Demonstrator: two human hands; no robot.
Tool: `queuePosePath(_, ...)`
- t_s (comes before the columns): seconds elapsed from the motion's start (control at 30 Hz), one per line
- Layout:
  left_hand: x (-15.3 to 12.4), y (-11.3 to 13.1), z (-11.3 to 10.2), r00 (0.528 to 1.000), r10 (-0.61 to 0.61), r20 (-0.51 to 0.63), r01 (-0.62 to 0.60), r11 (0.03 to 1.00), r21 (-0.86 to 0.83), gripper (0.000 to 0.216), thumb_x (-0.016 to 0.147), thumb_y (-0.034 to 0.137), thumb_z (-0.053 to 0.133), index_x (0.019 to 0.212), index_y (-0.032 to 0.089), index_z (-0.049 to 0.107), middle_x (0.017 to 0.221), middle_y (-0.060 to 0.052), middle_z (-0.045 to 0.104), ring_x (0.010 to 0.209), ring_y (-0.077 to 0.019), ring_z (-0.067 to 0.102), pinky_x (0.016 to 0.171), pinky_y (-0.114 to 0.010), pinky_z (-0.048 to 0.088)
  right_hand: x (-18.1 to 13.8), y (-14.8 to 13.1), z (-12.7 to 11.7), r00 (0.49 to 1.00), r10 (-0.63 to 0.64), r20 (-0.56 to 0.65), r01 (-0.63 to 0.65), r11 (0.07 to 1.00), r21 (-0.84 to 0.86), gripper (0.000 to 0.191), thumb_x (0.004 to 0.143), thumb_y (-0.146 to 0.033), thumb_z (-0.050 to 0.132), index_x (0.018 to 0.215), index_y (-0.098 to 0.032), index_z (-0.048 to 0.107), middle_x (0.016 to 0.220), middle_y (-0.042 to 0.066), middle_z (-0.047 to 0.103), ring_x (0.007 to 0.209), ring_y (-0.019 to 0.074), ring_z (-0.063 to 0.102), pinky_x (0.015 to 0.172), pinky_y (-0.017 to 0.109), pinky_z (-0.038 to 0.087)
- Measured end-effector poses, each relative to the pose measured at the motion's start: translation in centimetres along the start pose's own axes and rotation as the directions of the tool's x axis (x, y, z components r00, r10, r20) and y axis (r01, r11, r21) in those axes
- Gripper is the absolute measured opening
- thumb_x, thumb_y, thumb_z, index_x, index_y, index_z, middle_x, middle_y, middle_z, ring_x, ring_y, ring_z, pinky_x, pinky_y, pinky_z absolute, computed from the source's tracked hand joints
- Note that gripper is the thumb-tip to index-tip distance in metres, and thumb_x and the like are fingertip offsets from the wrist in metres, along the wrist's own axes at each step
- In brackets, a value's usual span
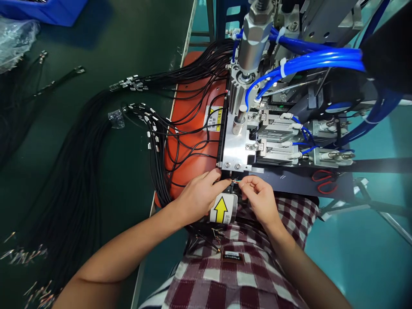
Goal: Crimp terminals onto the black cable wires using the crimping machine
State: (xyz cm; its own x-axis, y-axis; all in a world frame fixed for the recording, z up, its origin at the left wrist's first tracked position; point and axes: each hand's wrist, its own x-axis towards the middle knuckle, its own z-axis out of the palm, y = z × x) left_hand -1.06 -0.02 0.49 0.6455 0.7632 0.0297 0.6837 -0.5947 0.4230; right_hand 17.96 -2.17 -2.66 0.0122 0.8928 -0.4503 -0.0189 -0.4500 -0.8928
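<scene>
One dark green table [154, 38], smooth and pale-edged, fills the left side beside a glossy teal floor [380, 266]. A metal machine [238, 150] with glossy blue tubes [322, 58] stands at right. Below it is a maroon-and-white checked apron [257, 281]. Bundled black cables [80, 171] sweep across the table and over an orange-red plate [189, 107]. The left hand [199, 197] bends in at the machine's near edge, its grip hidden from me; the right hand [260, 199] pinches thin coloured wires [236, 181] between fingertips, just beyond a white sign [212, 214] with a yellow arrow and sideways Chinese characters. A yellow-and-white sticker [210, 122] carries blurred Chinese print. Red-handled scissors [323, 174] lie at right. The apron's brown patch [232, 257] reads something like "Pfashion", too small to be sure.
</scene>
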Motion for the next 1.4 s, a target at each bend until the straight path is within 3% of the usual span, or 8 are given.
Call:
queuePosePath(0.27,0.0,0.0,0.1,1.000,0.008,-0.016,-0.007,1.000,0.015,0.031,0.093,0.021,0.039,0.113,0.015,0.062,0.089,-0.009,0.054,0.078,-0.0191,0.056,0.065,-0.030,0.053,0.4,-0.1,-0.3,0.999,0.031,-0.009,-0.031,0.997,0.069,0.028,0.077,-0.044,0.066,0.082,-0.016,0.066,0.061,-0.002,0.056,0.046,0.0094,0.044,0.045,0.024,0.037)
queuePosePath(0.53,-0.1,0.0,0.0,1.000,-0.003,0.007,0.003,1.000,0.016,0.031,0.093,0.021,0.040,0.116,0.017,0.060,0.091,-0.009,0.055,0.081,-0.0196,0.056,0.067,-0.031,0.053,-0.1,-0.1,1.9,0.985,-0.042,-0.168,0.059,0.994,0.094,0.016,0.077,-0.033,0.066,0.078,-0.018,0.062,0.063,-0.001,0.057,0.056,0.0121,0.048,0.053,0.025,0.040)
queuePosePath(0.73,-0.1,-0.1,0.1,1.000,-0.003,0.011,0.002,1.000,0.016,0.031,0.093,0.020,0.041,0.118,0.018,0.059,0.092,-0.008,0.054,0.082,-0.0187,0.057,0.068,-0.029,0.053,-0.6,0.2,2.1,0.963,-0.214,-0.164,0.195,0.972,-0.129,0.013,0.086,-0.030,0.056,0.080,-0.019,0.058,0.066,-0.001,0.054,0.058,0.0124,0.047,0.055,0.025,0.038)
queuePosePath(0.8,-0.1,-0.1,0.1,1.000,0.004,0.005,-0.004,1.000,0.014,0.032,0.093,0.021,0.041,0.118,0.017,0.059,0.092,-0.008,0.054,0.081,-0.0188,0.057,0.068,-0.030,0.053,-0.5,0.4,2.0,0.971,-0.185,-0.154,0.167,0.978,-0.122,0.015,0.086,-0.032,0.056,0.080,-0.019,0.058,0.065,-0.002,0.052,0.057,0.0120,0.044,0.053,0.025,0.036)
queuePosePath(0.97,0.0,-0.1,0.1,1.000,0.011,-0.023,-0.010,1.000,0.011,0.031,0.092,0.020,0.041,0.114,0.015,0.062,0.088,-0.009,0.054,0.078,-0.0193,0.057,0.064,-0.030,0.054,0.1,0.4,1.6,0.995,0.037,-0.093,-0.022,0.987,0.158,0.020,0.079,-0.037,0.063,0.078,-0.017,0.060,0.064,-0.002,0.054,0.056,0.0106,0.043,0.052,0.024,0.034)
queuePosePath(1.1,0.1,0.0,0.0,0.999,0.029,-0.033,-0.028,1.000,0.012,0.030,0.092,0.018,0.040,0.110,0.013,0.063,0.089,-0.009,0.056,0.077,-0.0190,0.057,0.064,-0.030,0.054,0.7,0.5,0.8,0.986,0.164,0.009,-0.161,0.954,0.251,0.026,0.073,-0.040,0.069,0.070,-0.016,0.060,0.053,-0.006,0.042,0.046,0.0071,0.028,0.045,0.023,0.021)
queuePosePath(1.2,0.1,-0.1,0.0,0.998,0.047,-0.048,-0.047,0.999,0.013,0.030,0.092,0.017,0.039,0.109,0.012,0.063,0.088,-0.010,0.056,0.076,-0.0192,0.057,0.063,-0.030,0.054,0.7,0.8,0.2,0.989,0.150,-0.001,-0.144,0.949,0.280,0.028,0.072,-0.041,0.070,0.067,-0.016,0.059,0.054,-0.006,0.042,0.046,0.0066,0.028,0.044,0.023,0.020)
queuePosePath(1.4,0.1,-0.2,0.1,0.997,0.048,-0.059,-0.049,0.999,-0.017,0.030,0.093,0.020,0.039,0.109,0.011,0.064,0.089,-0.011,0.057,0.078,-0.0203,0.058,0.063,-0.031,0.054,0.0,0.7,0.8,0.999,0.040,-0.004,-0.038,0.983,0.180,0.026,0.077,-0.042,0.066,0.076,-0.017,0.060,0.063,-0.003,0.053,0.049,0.0087,0.045,0.048,0.024,0.034)
